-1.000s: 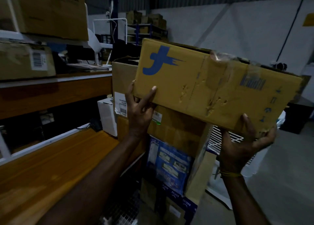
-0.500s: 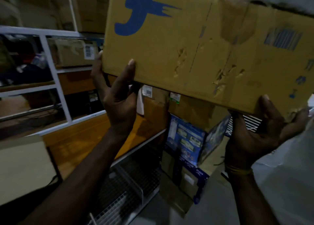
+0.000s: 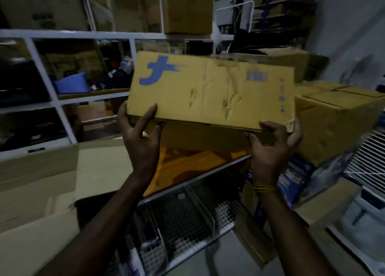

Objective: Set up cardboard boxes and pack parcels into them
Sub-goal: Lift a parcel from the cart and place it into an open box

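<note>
A cardboard box [image 3: 210, 90] is held up at centre, the left hand [image 3: 141, 136] under its lower left corner and the right hand [image 3: 270, 144] under its lower right corner. Behind and to the left stands a shelf rack [image 3: 62, 34] with boxes on top. A stack of boxes [image 3: 333, 117] sits to the right. Below the hands lies a table [image 3: 187, 165], with wire baskets [image 3: 187, 217] under it. An open carton [image 3: 41, 192] lies at lower left.

You are gripping a matt, scuffed cardboard box [image 3: 210, 92] with blue print; below it glossy orange varnished wood of the shelf board [image 3: 187, 167] is shining, white-painted metal rack bars [image 3: 62, 104] are framing it, and wire mesh baskets [image 3: 183, 219] are lying beneath
</note>
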The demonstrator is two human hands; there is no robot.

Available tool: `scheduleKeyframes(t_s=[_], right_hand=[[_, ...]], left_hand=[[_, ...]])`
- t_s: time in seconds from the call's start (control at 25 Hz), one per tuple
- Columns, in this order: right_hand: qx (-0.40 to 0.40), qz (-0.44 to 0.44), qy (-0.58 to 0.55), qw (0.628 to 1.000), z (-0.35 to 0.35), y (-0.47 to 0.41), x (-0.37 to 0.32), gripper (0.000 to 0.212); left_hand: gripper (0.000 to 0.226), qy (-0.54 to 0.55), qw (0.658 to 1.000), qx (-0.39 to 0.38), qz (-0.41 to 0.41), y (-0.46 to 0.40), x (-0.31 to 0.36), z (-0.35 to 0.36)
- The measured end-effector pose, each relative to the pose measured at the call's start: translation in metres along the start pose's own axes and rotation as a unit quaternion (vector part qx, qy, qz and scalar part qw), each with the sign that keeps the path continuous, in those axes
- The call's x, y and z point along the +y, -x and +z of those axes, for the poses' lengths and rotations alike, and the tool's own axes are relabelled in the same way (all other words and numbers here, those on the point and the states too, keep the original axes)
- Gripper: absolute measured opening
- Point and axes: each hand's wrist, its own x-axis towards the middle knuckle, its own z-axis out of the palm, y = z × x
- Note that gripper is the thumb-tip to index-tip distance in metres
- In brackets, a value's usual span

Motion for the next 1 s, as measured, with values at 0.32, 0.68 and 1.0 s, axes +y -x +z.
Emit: scheduleKeyframes(t_s=[0.32, 0.68, 1.0], right_hand=[[-0.124, 0.03, 0.073, 0.989, 0.081, 0.0, 0.037, 0.041], [-0.103, 0.03, -0.006, 0.994, 0.172, -0.049, 0.076, 0.063], [-0.114, 0.053, 0.009, 0.992, 0.231, -0.064, 0.113, 0.088]], left_hand=[[0.047, -0.109, 0.988, -0.031, -0.103, 0.0, -0.071, -0.002], [0.054, -0.179, 0.98, -0.06, -0.068, -0.067, -0.144, 0.039], [0.078, -0.122, 0.989, -0.059, -0.06, -0.077, -0.227, 0.083]])
